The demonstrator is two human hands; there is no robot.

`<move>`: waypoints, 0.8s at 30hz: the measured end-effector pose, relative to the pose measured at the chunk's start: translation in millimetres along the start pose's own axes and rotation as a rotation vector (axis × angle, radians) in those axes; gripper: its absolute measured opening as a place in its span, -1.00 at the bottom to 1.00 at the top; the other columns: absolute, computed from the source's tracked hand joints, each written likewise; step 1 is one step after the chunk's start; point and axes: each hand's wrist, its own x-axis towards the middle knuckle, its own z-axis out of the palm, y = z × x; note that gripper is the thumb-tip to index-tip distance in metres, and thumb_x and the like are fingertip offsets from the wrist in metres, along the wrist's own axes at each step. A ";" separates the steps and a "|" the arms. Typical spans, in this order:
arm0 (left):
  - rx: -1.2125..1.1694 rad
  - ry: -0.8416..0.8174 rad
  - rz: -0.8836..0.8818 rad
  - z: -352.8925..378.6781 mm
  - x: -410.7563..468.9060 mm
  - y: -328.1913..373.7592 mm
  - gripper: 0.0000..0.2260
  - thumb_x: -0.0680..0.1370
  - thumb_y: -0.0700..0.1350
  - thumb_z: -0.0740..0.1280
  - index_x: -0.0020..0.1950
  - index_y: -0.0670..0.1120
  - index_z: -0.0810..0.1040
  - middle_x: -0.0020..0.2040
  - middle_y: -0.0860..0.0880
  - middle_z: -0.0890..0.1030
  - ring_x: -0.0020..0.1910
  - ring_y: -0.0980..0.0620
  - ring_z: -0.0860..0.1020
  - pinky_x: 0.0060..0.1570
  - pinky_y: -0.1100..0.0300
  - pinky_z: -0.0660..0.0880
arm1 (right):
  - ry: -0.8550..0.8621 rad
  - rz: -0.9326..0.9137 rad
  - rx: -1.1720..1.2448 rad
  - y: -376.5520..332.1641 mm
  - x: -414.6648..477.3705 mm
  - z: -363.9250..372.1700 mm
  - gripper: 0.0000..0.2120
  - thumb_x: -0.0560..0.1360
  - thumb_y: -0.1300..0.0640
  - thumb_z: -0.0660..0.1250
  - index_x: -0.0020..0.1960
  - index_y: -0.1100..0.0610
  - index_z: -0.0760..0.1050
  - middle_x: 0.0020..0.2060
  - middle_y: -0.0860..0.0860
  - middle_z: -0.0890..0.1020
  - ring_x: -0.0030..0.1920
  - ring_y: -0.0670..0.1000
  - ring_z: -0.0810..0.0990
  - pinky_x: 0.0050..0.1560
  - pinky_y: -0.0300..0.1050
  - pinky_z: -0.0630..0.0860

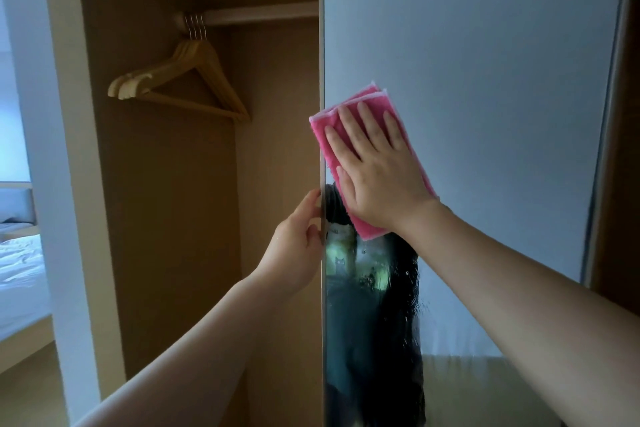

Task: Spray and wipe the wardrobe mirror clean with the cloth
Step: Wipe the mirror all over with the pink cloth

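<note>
Mirror (485,114): glass, glossy, reflective; lower left part smeared, beaded with wet droplets.
Frame (321,80): pale, smooth, satin sheen, looks metal.
Cloth (323,139): pink, soft nubby pile, matt; paler stitched hem.
Hangers (194,80): light wood, smooth, slight sheen; hooks (195,26) bright metal wire.
Wardrobe panels (166,218): tan wood-look board, matt, flat.
Bed sheet (17,270): white fabric, creased.

You have open mirror (485,97) above and right of the cloth (323,135). Left of its frame, hangers (156,73) on the rail (263,14) block high passage.
</note>
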 end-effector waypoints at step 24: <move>-0.077 -0.016 -0.017 4.3 -16.9 -7.0 -0.31 0.50 -0.49 0.13 0.54 0.04 0.21 0.17 0.08 0.60 0.11 0.16 0.58 0.13 0.24 0.53 | 0.004 0.150 0.019 -46.3 -54.5 24.3 -0.40 0.63 -0.11 -0.06 0.57 0.15 -0.02 0.54 0.20 0.10 0.54 0.26 -0.03 0.52 0.22 -0.15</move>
